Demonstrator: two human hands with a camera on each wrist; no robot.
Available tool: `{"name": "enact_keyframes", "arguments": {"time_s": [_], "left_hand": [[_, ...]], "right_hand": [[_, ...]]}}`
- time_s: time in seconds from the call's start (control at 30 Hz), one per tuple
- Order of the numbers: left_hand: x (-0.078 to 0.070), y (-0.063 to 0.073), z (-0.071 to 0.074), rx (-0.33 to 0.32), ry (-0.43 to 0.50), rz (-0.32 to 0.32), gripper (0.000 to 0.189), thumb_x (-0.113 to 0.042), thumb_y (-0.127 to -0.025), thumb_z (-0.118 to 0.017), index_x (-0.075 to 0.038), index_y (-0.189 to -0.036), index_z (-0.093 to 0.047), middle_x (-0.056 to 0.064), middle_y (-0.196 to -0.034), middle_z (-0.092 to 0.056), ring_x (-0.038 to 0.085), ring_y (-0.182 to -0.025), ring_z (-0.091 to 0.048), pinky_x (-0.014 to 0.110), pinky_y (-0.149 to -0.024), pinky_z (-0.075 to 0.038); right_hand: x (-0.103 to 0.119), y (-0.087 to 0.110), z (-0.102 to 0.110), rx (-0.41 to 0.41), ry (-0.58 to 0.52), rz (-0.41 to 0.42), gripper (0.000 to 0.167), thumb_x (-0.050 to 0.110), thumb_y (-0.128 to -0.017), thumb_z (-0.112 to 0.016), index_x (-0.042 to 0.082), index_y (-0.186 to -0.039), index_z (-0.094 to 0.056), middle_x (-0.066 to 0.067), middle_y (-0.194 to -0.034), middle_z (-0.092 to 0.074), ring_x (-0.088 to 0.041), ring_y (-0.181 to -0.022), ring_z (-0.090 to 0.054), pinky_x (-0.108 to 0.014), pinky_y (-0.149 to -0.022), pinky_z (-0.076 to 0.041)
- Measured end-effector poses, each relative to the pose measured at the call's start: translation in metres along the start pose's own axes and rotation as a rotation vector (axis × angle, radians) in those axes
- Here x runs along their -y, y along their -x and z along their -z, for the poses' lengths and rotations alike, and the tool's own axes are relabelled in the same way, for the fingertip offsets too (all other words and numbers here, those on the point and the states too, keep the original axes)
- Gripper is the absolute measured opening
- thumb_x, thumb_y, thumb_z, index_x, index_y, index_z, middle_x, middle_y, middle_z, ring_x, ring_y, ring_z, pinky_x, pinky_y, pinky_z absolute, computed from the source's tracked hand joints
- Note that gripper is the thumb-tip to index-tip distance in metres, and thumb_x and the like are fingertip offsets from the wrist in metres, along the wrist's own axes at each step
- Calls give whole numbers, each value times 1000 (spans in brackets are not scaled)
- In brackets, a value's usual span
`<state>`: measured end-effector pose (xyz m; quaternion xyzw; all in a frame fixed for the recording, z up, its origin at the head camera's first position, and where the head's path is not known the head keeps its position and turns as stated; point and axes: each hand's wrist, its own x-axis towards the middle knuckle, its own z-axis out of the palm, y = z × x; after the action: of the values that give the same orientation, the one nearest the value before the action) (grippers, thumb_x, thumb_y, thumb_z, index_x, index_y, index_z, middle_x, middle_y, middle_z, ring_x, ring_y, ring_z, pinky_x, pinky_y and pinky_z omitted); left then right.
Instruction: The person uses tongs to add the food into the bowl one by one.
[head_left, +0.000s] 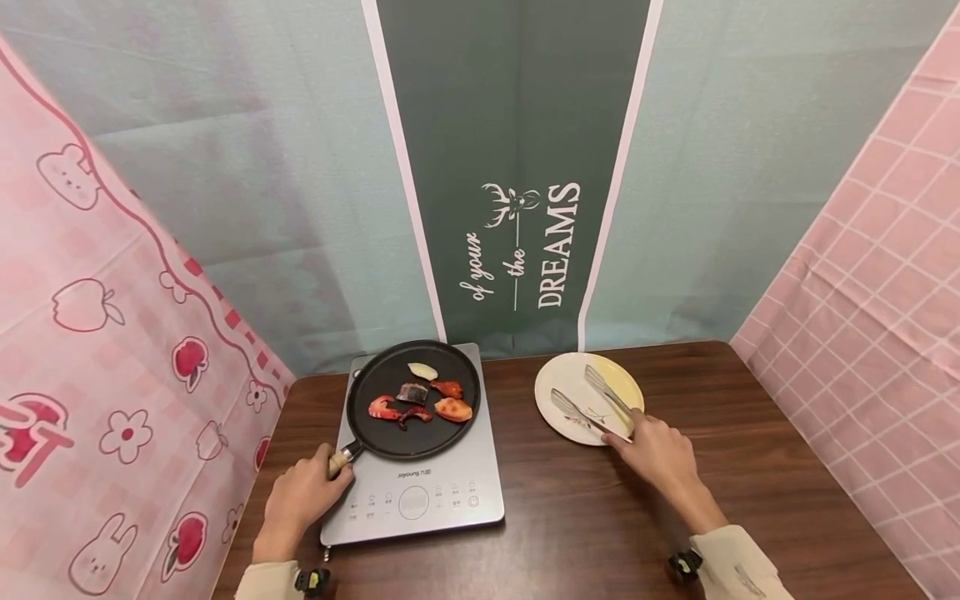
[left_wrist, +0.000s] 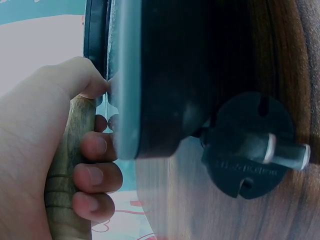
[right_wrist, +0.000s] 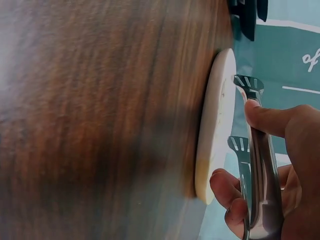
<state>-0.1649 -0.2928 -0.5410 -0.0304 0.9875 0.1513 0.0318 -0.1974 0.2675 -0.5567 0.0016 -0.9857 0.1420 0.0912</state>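
My left hand (head_left: 303, 493) grips the wooden handle (left_wrist: 70, 165) of a round black frying pan (head_left: 412, 444), which sits on a silver induction cooker (head_left: 480, 492). In the pan lie a shrimp (head_left: 383, 407), a small octopus tentacle (head_left: 415, 416), a fish piece (head_left: 412, 393), a drumstick (head_left: 447, 388), a browned oval piece (head_left: 453, 409) and a pale slice (head_left: 422, 371). With my right hand (head_left: 660, 454) I hold metal tongs (right_wrist: 260, 170), their slotted ends spread apart above a white and yellow plate (head_left: 551, 379).
The cooker and plate stand on a dark wood table (head_left: 585, 525). Behind it hangs a grey-green curtain (head_left: 517, 108) with lettering. Pink printed cloth (head_left: 127, 367) borders the left side, and pink checked cloth (head_left: 862, 275) the right.
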Motion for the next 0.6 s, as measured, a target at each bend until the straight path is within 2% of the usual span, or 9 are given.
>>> {"name": "enact_keyframes", "arguments": {"time_s": [0.13,0.33,0.6], "left_hand": [[-1,0,0,-3,-1,-1,28,-36,-95,-64,-9,-98,-57,7,-67,-56,24,-57,-52,44,-54,-42],[-1,1,0,0,-5,-1,28,-36,-95,-64,-9,-97,-56,7,-67,-56,24,-56,-52,44,-54,-42],[-1,1,0,-6,-1,1,28,-36,-95,-65,-9,-100,-58,7,-68,-58,23,-57,-52,44,-54,-42]], "right_hand": [[-5,3,-3,20,-10,-18,63,53,-87,-81,-1,-116,-69,-26,-95,-72,-48,-75,-69,-60,-60,-50],[-7,6,-6,13,-26,-35,72,56,-86,-82,-5,-123,-67,-29,-101,-73,-53,-80,-70,-63,-63,-51],[-8,8,-10,15,-38,-44,77,56,-86,-82,-8,-125,-65,-30,-101,-72,-53,-80,-70,-63,-64,-52]]}}
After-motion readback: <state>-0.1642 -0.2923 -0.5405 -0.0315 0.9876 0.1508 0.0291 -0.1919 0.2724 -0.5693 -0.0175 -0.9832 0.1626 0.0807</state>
